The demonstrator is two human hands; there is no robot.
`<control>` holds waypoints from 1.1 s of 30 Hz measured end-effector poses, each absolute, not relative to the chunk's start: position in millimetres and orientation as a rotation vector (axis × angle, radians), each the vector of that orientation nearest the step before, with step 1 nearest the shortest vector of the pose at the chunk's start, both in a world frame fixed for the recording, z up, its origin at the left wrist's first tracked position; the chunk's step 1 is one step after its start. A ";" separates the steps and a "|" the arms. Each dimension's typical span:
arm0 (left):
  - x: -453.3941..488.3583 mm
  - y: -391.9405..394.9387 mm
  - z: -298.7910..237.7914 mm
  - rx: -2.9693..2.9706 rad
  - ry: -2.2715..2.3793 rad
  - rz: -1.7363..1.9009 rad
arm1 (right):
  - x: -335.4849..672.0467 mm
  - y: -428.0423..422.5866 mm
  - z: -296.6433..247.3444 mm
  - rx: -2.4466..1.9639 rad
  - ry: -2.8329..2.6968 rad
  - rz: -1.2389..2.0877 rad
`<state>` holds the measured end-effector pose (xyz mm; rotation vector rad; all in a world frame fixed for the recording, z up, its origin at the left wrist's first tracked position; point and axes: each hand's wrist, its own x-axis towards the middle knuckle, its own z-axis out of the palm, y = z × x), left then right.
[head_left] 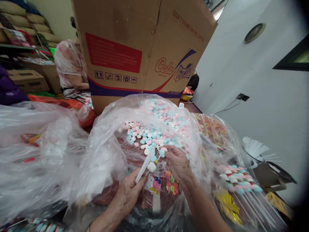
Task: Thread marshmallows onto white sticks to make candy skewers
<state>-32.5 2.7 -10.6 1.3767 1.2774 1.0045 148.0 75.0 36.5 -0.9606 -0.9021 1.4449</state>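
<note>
My left hand (130, 190) is closed around a bundle of thin white sticks (144, 167) that point up and away from me. Close beside the bundle is a white candy (152, 167), apparently threaded on a stick with a yellow piece above it. Thumb and fingers of my right hand (178, 162) pinch a pink-and-blue candy (162, 152) near the stick's upper end; whether it is one piece or two I cannot tell. Beyond both hands, loose pink, blue and white candies (145, 135) lie spread in a large clear plastic bag (106, 119).
Ring-shaped gummies (172, 183) and a colourful printed card (154, 184) lie between my forearms. Finished candy skewers (241, 178) and gold ties (228, 206) are at right. Behind the bag rises a big cardboard box (145, 38). Another person (70, 64) sits at left.
</note>
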 end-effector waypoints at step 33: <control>-34.8 2.4 -13.3 1.385 1.362 1.021 | 126.8 42.2 6.8 -1.179 -1.422 0.883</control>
